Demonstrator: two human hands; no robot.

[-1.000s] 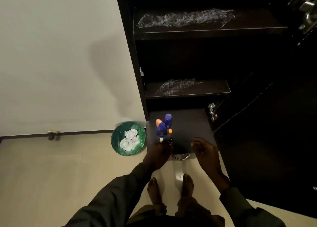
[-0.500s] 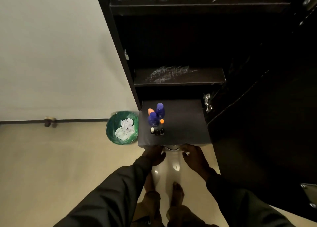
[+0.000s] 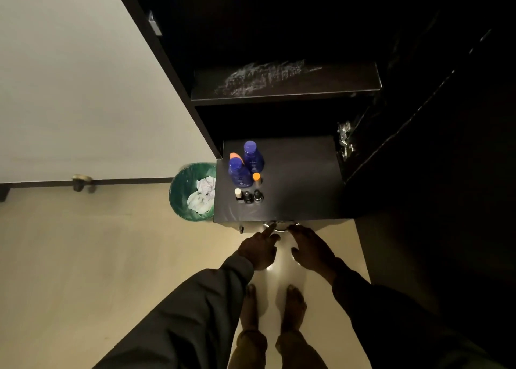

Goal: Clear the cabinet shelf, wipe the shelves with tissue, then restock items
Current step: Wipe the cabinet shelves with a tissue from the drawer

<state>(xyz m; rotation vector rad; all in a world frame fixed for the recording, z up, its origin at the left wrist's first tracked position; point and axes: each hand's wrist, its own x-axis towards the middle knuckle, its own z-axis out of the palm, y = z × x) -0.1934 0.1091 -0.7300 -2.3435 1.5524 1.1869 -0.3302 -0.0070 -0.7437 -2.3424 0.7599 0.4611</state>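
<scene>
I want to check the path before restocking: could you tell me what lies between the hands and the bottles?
In the head view, between the left hand, the right hand and the bottles stand three small vials, then bare dark shelf and its handle.

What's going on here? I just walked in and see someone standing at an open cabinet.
A person stands barefoot at a dark cabinet. Both hands, left hand and right hand, reach toward the metal handle at the front edge of the lowest shelf, holding nothing. Two blue bottles and some small bottles stand on it. The shelf above shows white smears. A green bin holds crumpled tissue.
</scene>
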